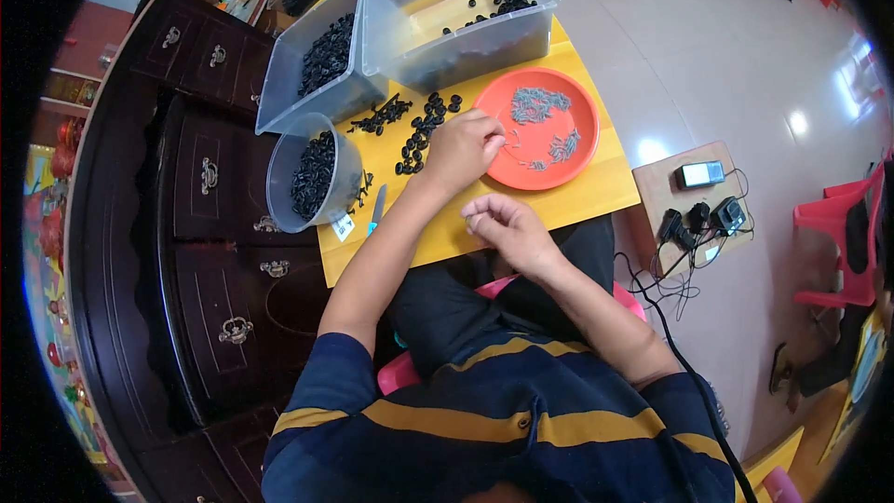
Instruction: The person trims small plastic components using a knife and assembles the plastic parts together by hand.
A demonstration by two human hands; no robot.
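Note:
An orange-red plate [584, 167] lies on the yellow tabletop, with small grey metal pins [540, 105] piled at its far side and a smaller heap near its right rim. My left hand [463, 151] is over the plate's left rim, fingertips pinched together; anything between them is too small to make out. Just below the plate, above the table's near edge, my right hand [509, 231] is curled with thumb and fingers together, and I cannot see what they hold. Left of my left hand lie black round parts [410, 154] and black stick-like parts [386, 115].
Two clear plastic bins [321, 104] [507, 44] with black parts stand at the back. A round clear tub [346, 188] of black parts and a knife [379, 205] are at left. Dark drawers [214, 186] border the left; a stool [652, 233] with chargers stands right.

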